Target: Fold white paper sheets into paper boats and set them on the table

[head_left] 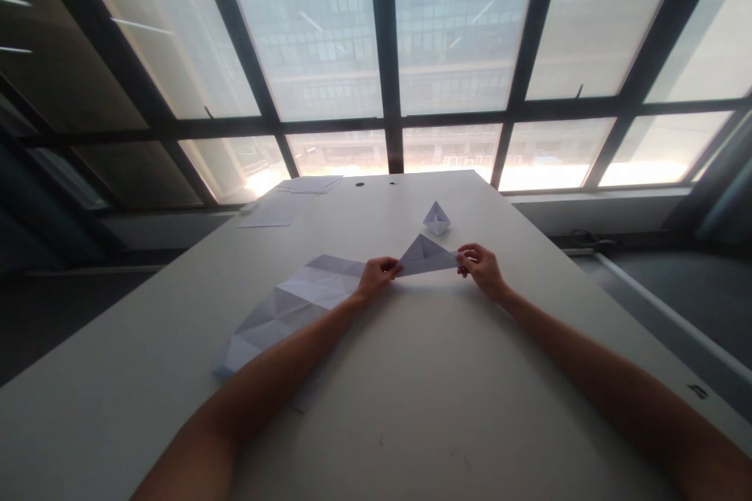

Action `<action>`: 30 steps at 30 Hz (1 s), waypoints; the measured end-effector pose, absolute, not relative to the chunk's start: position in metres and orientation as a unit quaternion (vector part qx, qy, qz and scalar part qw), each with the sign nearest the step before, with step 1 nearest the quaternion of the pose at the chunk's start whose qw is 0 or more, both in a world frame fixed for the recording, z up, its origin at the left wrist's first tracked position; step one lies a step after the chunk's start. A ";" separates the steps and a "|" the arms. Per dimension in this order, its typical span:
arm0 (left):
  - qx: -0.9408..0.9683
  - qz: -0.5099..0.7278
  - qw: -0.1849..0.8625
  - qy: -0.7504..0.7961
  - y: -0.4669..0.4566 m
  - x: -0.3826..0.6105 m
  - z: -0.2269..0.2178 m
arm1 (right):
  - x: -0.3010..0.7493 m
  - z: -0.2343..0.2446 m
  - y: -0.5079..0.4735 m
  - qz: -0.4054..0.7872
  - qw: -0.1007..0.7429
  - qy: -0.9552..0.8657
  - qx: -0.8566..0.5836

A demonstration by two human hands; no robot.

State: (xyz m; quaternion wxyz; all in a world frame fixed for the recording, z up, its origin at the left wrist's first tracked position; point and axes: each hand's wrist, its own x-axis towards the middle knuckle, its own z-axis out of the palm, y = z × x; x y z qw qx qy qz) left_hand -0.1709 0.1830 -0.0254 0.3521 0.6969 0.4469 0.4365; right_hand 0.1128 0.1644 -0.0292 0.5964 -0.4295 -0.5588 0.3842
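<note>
A folded paper hat shape (424,256), a triangle with a band along its lower edge, is held just above the table. My left hand (379,276) pinches its left corner, and my right hand (479,264) pinches its right corner. Both hands are closed on the paper. Just beyond it a small folded paper boat (436,219) stands on the table. Left of my left hand lies a large creased sheet of paper (282,305), partly hidden by my left forearm.
The white table (411,391) runs away from me toward large dark-framed windows (329,31). Flat white sheets (273,211) lie at its far left. Two small round holes show near the far edge. A dark mark (698,391) is at the right edge.
</note>
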 end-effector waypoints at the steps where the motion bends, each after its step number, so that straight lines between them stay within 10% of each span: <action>1: 0.694 0.439 0.353 0.448 0.183 -0.171 -0.025 | 0.113 -0.030 0.165 0.382 0.594 -0.560 -0.433; 30: 0.726 0.417 0.328 0.437 0.184 -0.170 -0.024 | 0.117 -0.038 0.173 0.258 0.548 -0.633 -0.482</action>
